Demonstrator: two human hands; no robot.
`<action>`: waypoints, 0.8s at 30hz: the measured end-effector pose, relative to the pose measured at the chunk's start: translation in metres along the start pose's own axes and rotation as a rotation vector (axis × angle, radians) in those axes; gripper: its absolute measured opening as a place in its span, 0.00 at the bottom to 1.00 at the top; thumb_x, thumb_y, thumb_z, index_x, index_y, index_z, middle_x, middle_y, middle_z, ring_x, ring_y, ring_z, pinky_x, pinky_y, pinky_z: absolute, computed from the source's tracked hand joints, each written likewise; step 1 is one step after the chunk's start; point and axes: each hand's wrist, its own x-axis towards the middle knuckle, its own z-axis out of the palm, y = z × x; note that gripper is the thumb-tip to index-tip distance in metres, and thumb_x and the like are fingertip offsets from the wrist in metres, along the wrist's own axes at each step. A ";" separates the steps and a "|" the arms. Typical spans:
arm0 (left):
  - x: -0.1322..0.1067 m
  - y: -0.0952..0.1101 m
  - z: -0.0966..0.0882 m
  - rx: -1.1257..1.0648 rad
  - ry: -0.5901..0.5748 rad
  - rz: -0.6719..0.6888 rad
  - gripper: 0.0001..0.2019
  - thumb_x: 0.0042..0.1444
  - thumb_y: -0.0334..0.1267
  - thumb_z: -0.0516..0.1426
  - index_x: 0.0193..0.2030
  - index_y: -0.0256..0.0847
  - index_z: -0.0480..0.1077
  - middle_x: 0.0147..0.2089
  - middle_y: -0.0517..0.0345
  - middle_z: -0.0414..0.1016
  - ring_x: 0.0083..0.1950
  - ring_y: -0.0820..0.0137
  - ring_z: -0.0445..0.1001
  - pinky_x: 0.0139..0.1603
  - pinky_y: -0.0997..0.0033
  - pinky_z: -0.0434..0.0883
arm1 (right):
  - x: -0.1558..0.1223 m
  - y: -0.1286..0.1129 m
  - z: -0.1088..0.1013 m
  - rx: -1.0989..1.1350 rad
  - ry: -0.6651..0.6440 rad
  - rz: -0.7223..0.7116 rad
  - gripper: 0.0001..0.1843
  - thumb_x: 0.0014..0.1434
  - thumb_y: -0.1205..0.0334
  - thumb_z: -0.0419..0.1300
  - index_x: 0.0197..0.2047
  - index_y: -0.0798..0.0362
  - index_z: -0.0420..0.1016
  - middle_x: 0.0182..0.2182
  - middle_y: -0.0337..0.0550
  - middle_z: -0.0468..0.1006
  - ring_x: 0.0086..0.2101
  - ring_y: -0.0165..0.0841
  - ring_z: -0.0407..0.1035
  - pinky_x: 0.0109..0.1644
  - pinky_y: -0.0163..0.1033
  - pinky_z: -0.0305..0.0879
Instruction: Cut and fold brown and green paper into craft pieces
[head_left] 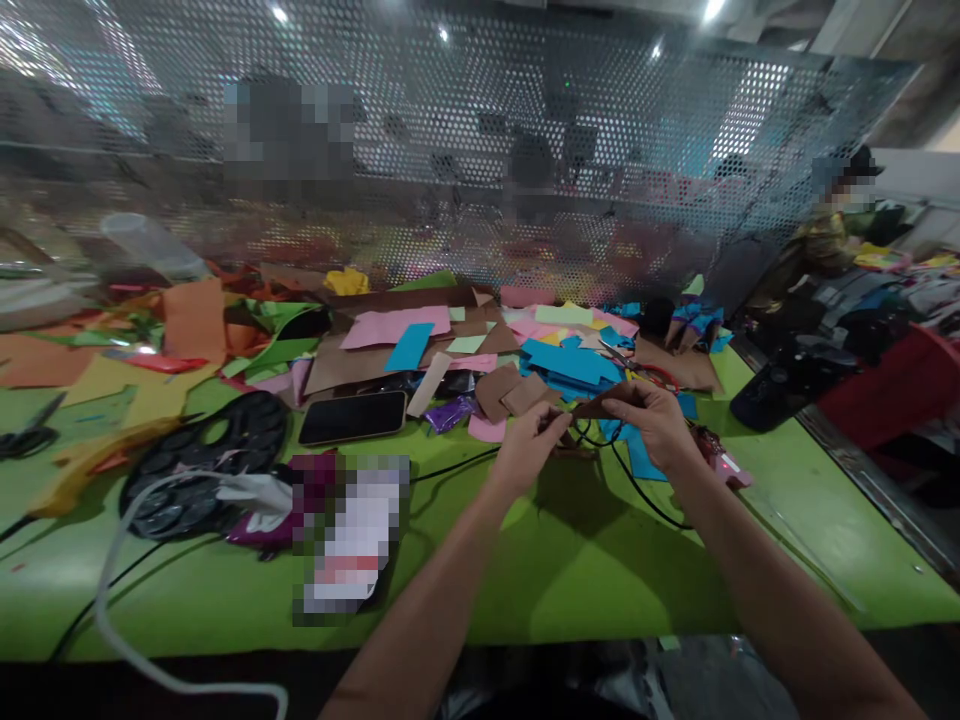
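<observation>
On the green surface (585, 590), a yellow tool (105, 465) is seen leftmost, followed by a black tray (259, 425) and a dark phone (352, 416). Farther right, a brown piece (604, 403) is held above the surface, pinched between the left hand's (526, 450) fingers and gripped at its right end by the right hand's (658, 425) fingers. A dark cylindrical object (765, 395) is placed beyond.

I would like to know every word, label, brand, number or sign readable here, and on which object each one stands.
No text can be read.
White-and-red item: pixelated, unreadable.
Small purple packet: any print is too small and blurred.
Dark phone: no text visible on its screen.
Held brown piece: no text visible.
</observation>
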 end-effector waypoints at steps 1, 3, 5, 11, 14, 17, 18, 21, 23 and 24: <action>0.000 0.000 -0.001 -0.015 0.009 0.006 0.12 0.58 0.46 0.55 0.31 0.40 0.69 0.27 0.60 0.75 0.26 0.72 0.68 0.27 0.74 0.63 | 0.000 -0.001 0.000 0.008 0.009 0.001 0.15 0.38 0.53 0.74 0.26 0.52 0.78 0.24 0.37 0.79 0.28 0.34 0.70 0.38 0.41 0.67; 0.001 0.000 -0.001 -0.032 0.018 0.025 0.11 0.57 0.45 0.55 0.33 0.40 0.70 0.28 0.59 0.76 0.27 0.73 0.68 0.27 0.75 0.62 | 0.000 -0.002 0.000 0.011 0.010 0.011 0.15 0.37 0.53 0.75 0.26 0.52 0.79 0.24 0.38 0.79 0.28 0.34 0.70 0.37 0.41 0.67; 0.001 -0.001 0.000 -0.031 0.026 0.045 0.10 0.57 0.44 0.56 0.35 0.39 0.71 0.29 0.58 0.77 0.28 0.72 0.68 0.28 0.75 0.62 | -0.001 -0.004 0.001 0.000 0.008 0.010 0.16 0.37 0.52 0.74 0.26 0.52 0.79 0.24 0.38 0.79 0.28 0.34 0.70 0.38 0.42 0.67; 0.001 -0.001 0.002 -0.057 0.032 0.052 0.10 0.56 0.44 0.56 0.36 0.39 0.73 0.31 0.57 0.77 0.30 0.72 0.69 0.30 0.74 0.64 | -0.001 -0.003 0.001 0.008 -0.008 0.017 0.15 0.38 0.52 0.74 0.27 0.51 0.80 0.25 0.39 0.80 0.30 0.36 0.72 0.41 0.44 0.68; 0.001 -0.001 0.002 -0.083 0.033 0.027 0.11 0.55 0.44 0.57 0.37 0.38 0.72 0.31 0.56 0.76 0.29 0.72 0.69 0.30 0.74 0.65 | -0.001 -0.002 0.000 -0.001 0.009 0.023 0.15 0.38 0.53 0.74 0.27 0.52 0.80 0.25 0.39 0.80 0.30 0.35 0.71 0.39 0.42 0.67; 0.000 -0.001 0.003 -0.105 0.045 0.019 0.11 0.54 0.45 0.57 0.36 0.38 0.72 0.30 0.56 0.76 0.28 0.73 0.68 0.29 0.74 0.65 | -0.001 -0.001 0.001 0.004 0.006 0.025 0.16 0.37 0.53 0.74 0.28 0.51 0.80 0.26 0.39 0.80 0.30 0.36 0.72 0.39 0.42 0.67; 0.000 -0.001 0.003 -0.118 0.050 0.018 0.11 0.54 0.44 0.58 0.35 0.38 0.72 0.30 0.57 0.76 0.28 0.73 0.68 0.28 0.75 0.64 | -0.001 -0.001 0.001 0.009 0.002 0.029 0.16 0.37 0.53 0.75 0.28 0.51 0.80 0.26 0.39 0.80 0.31 0.37 0.72 0.40 0.43 0.67; 0.000 -0.001 0.003 -0.190 0.043 0.005 0.09 0.52 0.44 0.59 0.33 0.39 0.71 0.29 0.59 0.75 0.26 0.75 0.66 0.27 0.76 0.64 | -0.002 -0.001 0.003 0.035 -0.019 0.048 0.16 0.37 0.53 0.75 0.28 0.51 0.80 0.26 0.40 0.80 0.31 0.38 0.74 0.42 0.45 0.69; 0.000 -0.001 0.003 -0.240 0.033 -0.006 0.09 0.51 0.44 0.59 0.31 0.39 0.70 0.28 0.60 0.74 0.26 0.76 0.65 0.28 0.76 0.64 | -0.002 -0.001 0.004 0.050 -0.026 0.053 0.16 0.38 0.52 0.75 0.28 0.51 0.80 0.26 0.40 0.80 0.31 0.39 0.74 0.42 0.46 0.70; 0.000 -0.001 0.003 -0.255 0.027 -0.011 0.10 0.51 0.44 0.60 0.30 0.39 0.69 0.28 0.60 0.74 0.26 0.76 0.65 0.28 0.76 0.64 | -0.003 -0.001 0.004 0.053 -0.027 0.055 0.16 0.38 0.52 0.75 0.28 0.51 0.80 0.25 0.40 0.80 0.31 0.39 0.75 0.42 0.47 0.70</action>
